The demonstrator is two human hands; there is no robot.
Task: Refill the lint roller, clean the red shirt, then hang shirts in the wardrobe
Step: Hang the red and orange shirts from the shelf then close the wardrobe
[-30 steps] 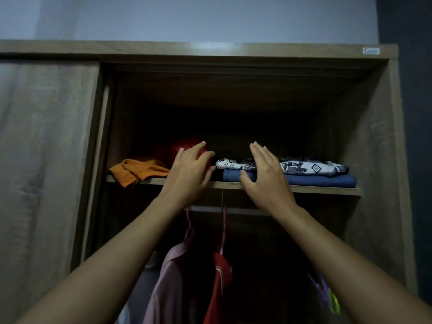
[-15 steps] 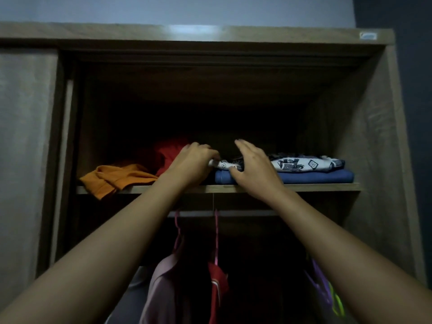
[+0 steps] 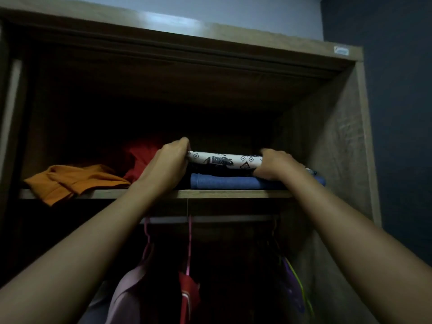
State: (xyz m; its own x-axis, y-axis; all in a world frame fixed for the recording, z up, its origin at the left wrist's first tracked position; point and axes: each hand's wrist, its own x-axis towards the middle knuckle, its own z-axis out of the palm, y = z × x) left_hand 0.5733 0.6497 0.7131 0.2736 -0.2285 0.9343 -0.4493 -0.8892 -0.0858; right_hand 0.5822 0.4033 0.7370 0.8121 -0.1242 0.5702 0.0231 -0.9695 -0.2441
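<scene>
You will find no text here that can be read. At about two o'clock, a small pale label [image 3: 341,51] sits on the top front board of the wardrobe [image 3: 257,38], near its right end; its blue mark is too small and blurred to make out. The folded white garment [image 3: 224,160] carries dark printed figures and diamond shapes, not legible words.

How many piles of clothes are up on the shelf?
4 seen. An orange garment lies at the left end, a red garment next to it, and the patterned white garment sits above the folded blue garment on the right. The dark back may hide more.
</scene>
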